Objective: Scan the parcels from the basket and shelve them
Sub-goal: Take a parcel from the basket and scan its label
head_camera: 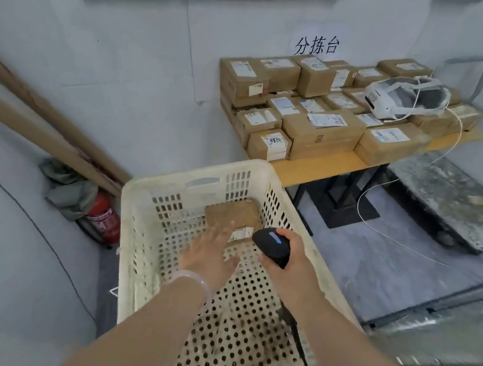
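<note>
**One Box in the Basket**

The left hand [211, 251] is stretched out flat. Its fingers are straight and spread, and it holds nothing. It is just over the near edge of the brown box [231, 218]. I cannot tell if it touches. The box lies on the bottom of the white basket [197, 176], at the far end. Its white label faces the hands. The right hand [292, 253] grips the black scanner [271, 247], just beside the box.

I think the best way is to grab the box by its sides, keep fingers off the label, and turn the label toward the scanner.

The basket sits low over a grey floor [388, 252]. Behind it, a yellow table [316, 168] is full of stacked parcels [322, 137], with a white machine [400, 97] on top. A red fire extinguisher [103, 218] stands by the wall on the left.
</note>
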The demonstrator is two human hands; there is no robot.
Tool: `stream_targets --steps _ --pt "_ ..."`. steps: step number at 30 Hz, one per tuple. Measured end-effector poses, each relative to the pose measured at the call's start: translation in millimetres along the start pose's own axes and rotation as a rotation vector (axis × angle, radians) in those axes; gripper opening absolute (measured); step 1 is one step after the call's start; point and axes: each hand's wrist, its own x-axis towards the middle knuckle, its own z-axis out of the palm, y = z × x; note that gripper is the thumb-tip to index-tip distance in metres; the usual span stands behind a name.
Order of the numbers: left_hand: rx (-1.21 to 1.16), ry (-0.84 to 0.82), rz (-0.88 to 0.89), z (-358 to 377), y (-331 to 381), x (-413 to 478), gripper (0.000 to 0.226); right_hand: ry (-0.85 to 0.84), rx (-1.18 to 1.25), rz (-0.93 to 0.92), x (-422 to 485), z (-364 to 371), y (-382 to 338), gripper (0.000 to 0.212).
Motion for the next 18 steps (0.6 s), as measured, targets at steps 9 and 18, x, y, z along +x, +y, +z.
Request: stream_targets --steps 9,18 --pt "0.068 -0.109 -0.109 75.3 -39.3 111.6 0.077 -0.095 0.015 0.112 70.2 58.1 79.9 0.053" --pt "0.047 -0.035 -0.163 123.9 -78.9 183.8 0.077 -0.115 0.076 0.234 102.3 89.9 122.0 0.054"
